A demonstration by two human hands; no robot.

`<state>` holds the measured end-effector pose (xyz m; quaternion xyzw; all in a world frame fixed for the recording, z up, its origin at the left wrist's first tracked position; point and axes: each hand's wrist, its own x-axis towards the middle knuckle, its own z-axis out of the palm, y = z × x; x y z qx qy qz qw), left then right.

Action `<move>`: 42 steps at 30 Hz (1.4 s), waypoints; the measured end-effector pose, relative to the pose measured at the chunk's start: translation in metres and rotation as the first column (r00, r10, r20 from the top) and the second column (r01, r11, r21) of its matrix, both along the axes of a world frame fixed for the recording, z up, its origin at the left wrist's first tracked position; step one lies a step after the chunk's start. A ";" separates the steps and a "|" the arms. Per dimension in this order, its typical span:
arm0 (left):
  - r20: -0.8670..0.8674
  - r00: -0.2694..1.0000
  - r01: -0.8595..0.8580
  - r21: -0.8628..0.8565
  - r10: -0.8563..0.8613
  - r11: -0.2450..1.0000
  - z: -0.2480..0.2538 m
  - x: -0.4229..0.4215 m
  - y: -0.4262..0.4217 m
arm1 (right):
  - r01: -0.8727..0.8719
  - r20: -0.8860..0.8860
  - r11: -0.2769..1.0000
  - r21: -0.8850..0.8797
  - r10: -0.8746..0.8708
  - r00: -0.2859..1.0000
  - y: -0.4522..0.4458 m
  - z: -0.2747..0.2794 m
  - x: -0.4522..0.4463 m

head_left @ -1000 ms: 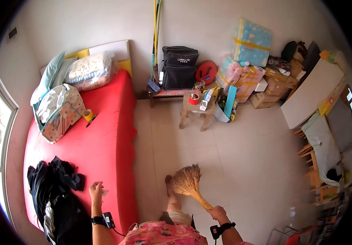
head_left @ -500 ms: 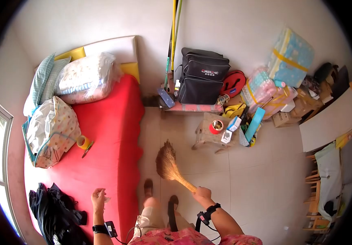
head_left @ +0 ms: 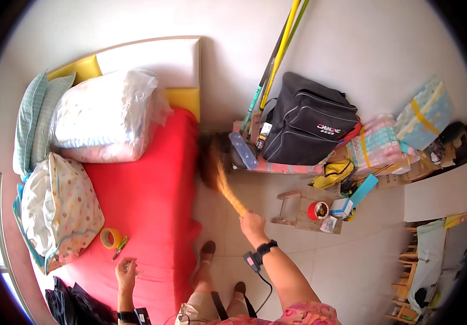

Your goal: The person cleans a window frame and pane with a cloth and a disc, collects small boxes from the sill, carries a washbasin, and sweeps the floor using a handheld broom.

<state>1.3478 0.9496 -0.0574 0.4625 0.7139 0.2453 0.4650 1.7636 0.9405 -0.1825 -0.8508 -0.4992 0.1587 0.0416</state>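
Observation:
A short straw broom [head_left: 231, 195] is in my right hand [head_left: 253, 226], its handle wrapped by the fingers. The bristle head, blurred, reaches into the dark gap beside the red-covered bed [head_left: 141, 200], near the wall. Over the bed's near part is my left hand [head_left: 126, 272], fingers pinched together. Something small and pale shows at those fingertips, too unclear to name. Just beyond that hand, a yellow tape roll [head_left: 111, 238] and a thin green-and-dark item [head_left: 119, 247] lie on the bed.
Right of the broom, a black bag [head_left: 312, 122] stands on a low pink-covered support, with long poles [head_left: 279, 54] leaning behind. A small wooden stool [head_left: 301, 208] carries a red tin [head_left: 318, 210] and boxes. Bagged bedding [head_left: 109, 119] and dark clothes [head_left: 76, 303] lie on the bed.
The broom, held by my right hand, has moved forward from the open floor into the gap beside the bed. My view has shifted forward; my left hand stays pinched over the bed.

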 end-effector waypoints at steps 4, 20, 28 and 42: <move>-0.015 0.998 -0.056 -0.059 0.055 0.997 0.000 -0.008 0.018 | 0.111 -0.102 0.993 -0.040 -0.115 0.988 0.087 -0.037 -0.002; -0.051 0.984 0.163 -0.110 -0.169 0.981 -0.010 0.027 0.077 | 0.258 -0.356 0.826 -0.502 -0.469 0.808 -0.155 -0.060 -0.037; -0.044 0.945 0.325 -0.010 -0.325 0.946 -0.015 0.057 0.084 | 0.363 -0.319 0.476 -0.801 -0.852 0.415 -0.215 0.048 -0.016; -0.186 0.874 0.452 -0.030 -0.450 0.891 -0.020 0.065 0.105 | 0.617 -0.466 0.408 -0.673 -0.882 0.075 -0.154 -0.063 0.022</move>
